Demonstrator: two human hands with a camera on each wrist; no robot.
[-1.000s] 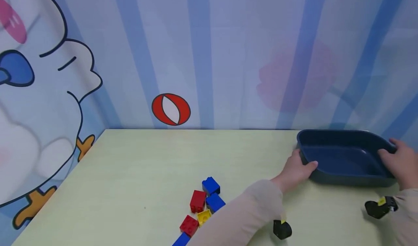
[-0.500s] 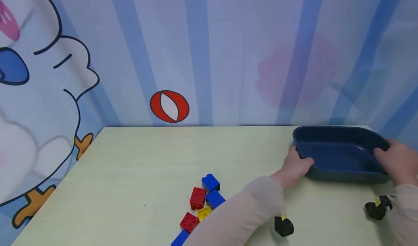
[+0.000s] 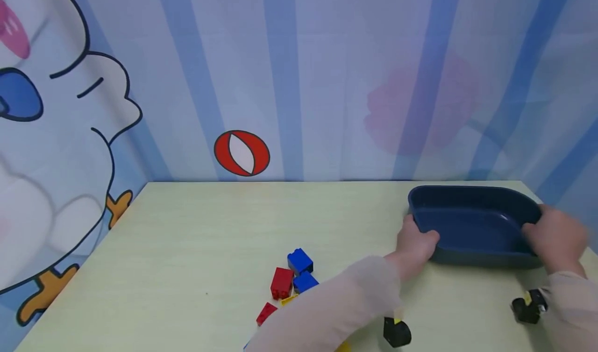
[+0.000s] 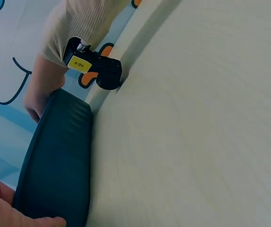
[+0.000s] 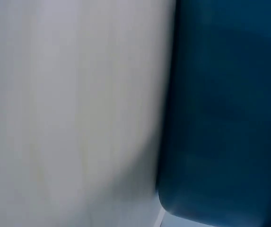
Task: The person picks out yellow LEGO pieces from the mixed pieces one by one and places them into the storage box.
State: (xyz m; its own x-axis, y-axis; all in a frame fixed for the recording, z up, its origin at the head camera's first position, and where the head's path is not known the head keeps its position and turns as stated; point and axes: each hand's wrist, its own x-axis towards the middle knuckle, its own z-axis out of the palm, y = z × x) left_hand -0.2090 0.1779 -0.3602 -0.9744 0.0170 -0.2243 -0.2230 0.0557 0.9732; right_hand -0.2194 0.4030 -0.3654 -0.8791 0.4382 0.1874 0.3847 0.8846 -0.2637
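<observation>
A dark blue rectangular basin (image 3: 476, 258) with rounded corners sits at the far right of the table, nothing inside it. My left hand (image 3: 416, 243) grips its left end, thumb over the near left corner. At the opposite end my right hand (image 3: 556, 235) holds the rim, with the thumb inside. In the left wrist view the basin's outer side (image 4: 59, 156) stands close along the table surface, with the left thumb (image 4: 45, 221) against it. The right wrist view is filled by the basin's blurred wall (image 5: 225, 113); only a sliver of hand shows there.
Toy building bricks lie front centre: blue bricks (image 3: 300, 261), red bricks (image 3: 282, 283) and a yellow brick (image 3: 289, 299), partly behind the left sleeve (image 3: 331, 305). Black wrist cameras (image 3: 397, 332) hang under both sleeves. A printed striped backdrop (image 3: 327, 82) rises behind the table (image 3: 187, 238).
The basin has slid a little left and towards me with both hands on it. The left sleeve now covers more of the bricks.
</observation>
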